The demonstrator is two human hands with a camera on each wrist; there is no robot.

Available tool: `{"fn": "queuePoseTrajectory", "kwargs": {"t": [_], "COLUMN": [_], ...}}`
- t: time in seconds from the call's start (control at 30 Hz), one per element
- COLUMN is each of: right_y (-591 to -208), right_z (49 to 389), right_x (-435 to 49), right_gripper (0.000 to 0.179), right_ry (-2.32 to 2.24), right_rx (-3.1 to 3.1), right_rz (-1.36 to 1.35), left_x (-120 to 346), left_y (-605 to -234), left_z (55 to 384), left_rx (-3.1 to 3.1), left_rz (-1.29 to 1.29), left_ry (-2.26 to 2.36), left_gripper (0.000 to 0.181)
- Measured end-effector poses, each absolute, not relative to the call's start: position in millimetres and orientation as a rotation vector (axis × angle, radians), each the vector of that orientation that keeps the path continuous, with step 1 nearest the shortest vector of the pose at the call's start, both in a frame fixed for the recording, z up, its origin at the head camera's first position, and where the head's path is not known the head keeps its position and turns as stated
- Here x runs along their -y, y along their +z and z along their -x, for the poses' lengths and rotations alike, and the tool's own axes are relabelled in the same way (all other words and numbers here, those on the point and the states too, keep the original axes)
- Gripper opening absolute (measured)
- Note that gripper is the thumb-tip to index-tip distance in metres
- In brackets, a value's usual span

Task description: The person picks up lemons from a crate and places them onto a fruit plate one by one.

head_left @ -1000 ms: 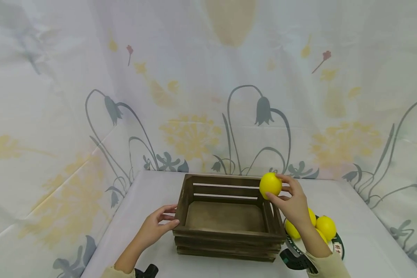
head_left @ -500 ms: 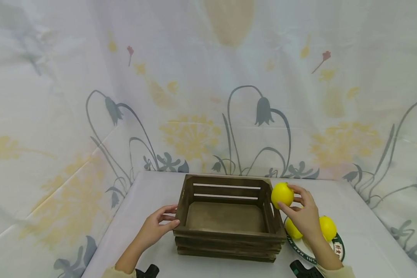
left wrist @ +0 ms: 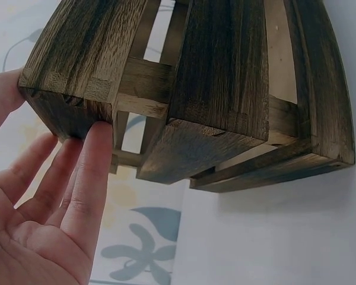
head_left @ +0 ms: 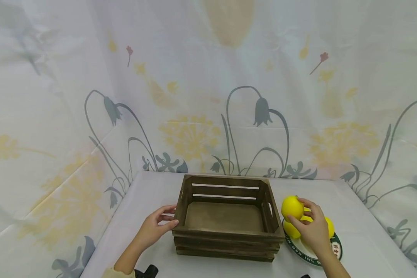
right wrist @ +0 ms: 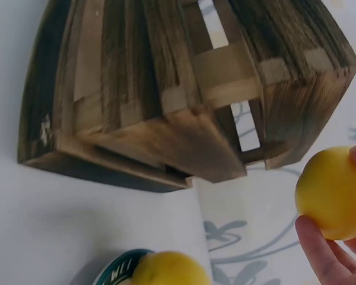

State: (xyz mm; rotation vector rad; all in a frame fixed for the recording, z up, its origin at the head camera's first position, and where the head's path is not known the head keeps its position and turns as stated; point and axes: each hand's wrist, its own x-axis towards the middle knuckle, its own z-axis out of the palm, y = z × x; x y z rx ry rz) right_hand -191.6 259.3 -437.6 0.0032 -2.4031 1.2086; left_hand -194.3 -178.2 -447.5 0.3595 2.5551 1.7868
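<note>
A dark brown wooden crate [head_left: 226, 218] of slats stands in the middle of the table, its floor bare. My left hand [head_left: 157, 224] touches the crate's left end with fingers spread and fairly straight; the left wrist view has the fingertips against the end boards. To the right of the crate, my right hand [head_left: 312, 227] pinches a yellow lemon [head_left: 292, 208] between thumb and fingers. Beneath that hand is a green-rimmed white plate [head_left: 307, 258] bearing several more lemons [head_left: 292, 230], partly hidden by the hand and wrist.
The crate and plate stand close together on a white tabletop [head_left: 153, 191]. Behind and beside the table hangs a pale flower-printed curtain [head_left: 208, 96]. A black wrist device [head_left: 148, 271] shows by the left forearm.
My right hand has carried the lemon from above the crate's right end to the right and toward me, over the plate. The left hand and crate have stayed put.
</note>
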Motion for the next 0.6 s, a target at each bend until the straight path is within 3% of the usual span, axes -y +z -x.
{"fn": "queuePoseTrajectory", "kwargs": {"t": [0.6], "right_y": [-460.5], "right_z": [179.6], "right_x": [-309.6], "right_gripper": [0.054], "right_ry": [1.057], "right_rx": [2.531], "right_rz": [-0.025], "left_x": [178.5], "left_y": [-447.1], "left_z": [193.9], "left_rx": [-2.558], "left_rz": [-0.371], "left_ry": [1.784], "left_gripper": [0.047]}}
